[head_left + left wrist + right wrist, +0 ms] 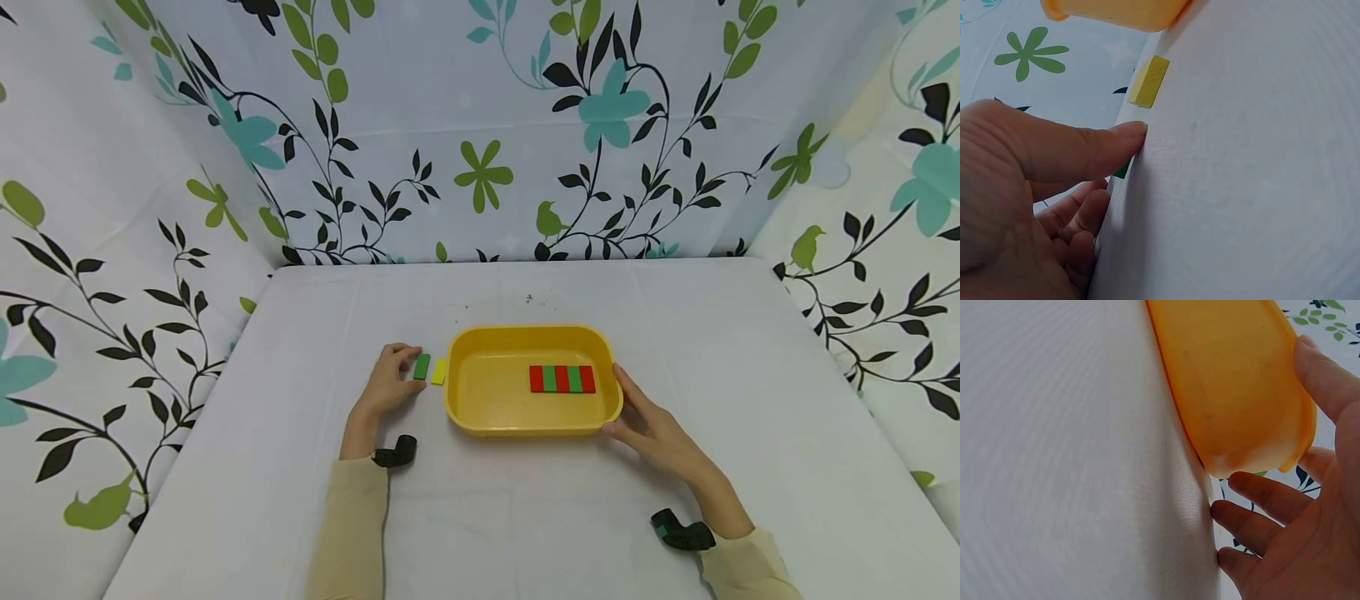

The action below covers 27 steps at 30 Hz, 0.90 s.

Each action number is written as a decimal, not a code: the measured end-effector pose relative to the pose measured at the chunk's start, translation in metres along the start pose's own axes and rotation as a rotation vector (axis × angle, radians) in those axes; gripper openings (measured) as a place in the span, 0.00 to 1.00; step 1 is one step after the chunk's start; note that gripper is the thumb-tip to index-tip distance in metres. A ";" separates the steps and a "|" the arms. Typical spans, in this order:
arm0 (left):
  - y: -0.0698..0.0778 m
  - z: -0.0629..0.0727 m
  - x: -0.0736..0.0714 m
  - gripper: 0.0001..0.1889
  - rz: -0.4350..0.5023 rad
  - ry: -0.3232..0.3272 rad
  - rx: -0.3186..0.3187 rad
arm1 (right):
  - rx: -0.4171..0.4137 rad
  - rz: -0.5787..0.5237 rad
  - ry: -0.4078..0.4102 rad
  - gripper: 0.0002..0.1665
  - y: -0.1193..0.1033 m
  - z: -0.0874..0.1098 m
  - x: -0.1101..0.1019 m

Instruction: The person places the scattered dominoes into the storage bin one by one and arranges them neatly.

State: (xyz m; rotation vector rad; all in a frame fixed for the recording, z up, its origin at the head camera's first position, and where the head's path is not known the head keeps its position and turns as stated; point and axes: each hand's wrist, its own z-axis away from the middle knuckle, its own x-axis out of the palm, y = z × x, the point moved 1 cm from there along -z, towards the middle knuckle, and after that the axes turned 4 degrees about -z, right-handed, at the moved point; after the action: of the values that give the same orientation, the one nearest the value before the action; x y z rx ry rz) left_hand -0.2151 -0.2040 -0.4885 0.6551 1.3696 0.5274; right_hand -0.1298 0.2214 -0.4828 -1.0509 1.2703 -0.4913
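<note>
My left hand (pixel 390 379) has its thumb and a finger at the two ends of a small green block (pixel 422 367) on the table, pinching it. In the left wrist view the thumb hides most of that block. Between it and the tray lies a yellow block (pixel 438 372), also in the left wrist view (pixel 1149 81). The yellow tray (pixel 487 423) stands right of these, with a row of alternating red and green blocks (pixel 562 379) inside, towards its right. My right hand (pixel 656 429) holds the tray's right end, thumb at the near corner and fingers on the far side.
A white cloth covers the table (pixel 510 517). Curtains (pixel 420 108) with leaf and flower prints hang behind it and at both sides. Each wrist wears a black device (pixel 682 532). A few dark specks (pixel 529 298) mark the cloth behind the tray.
</note>
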 end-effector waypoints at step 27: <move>0.000 0.005 -0.010 0.29 0.185 0.137 -0.131 | -0.019 0.009 -0.001 0.52 -0.007 0.002 0.000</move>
State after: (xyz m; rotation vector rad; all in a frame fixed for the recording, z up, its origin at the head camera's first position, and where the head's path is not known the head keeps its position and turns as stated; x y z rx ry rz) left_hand -0.2119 -0.2111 -0.4812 0.6514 1.3965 0.8164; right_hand -0.1262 0.2185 -0.4768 -1.0607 1.2801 -0.4726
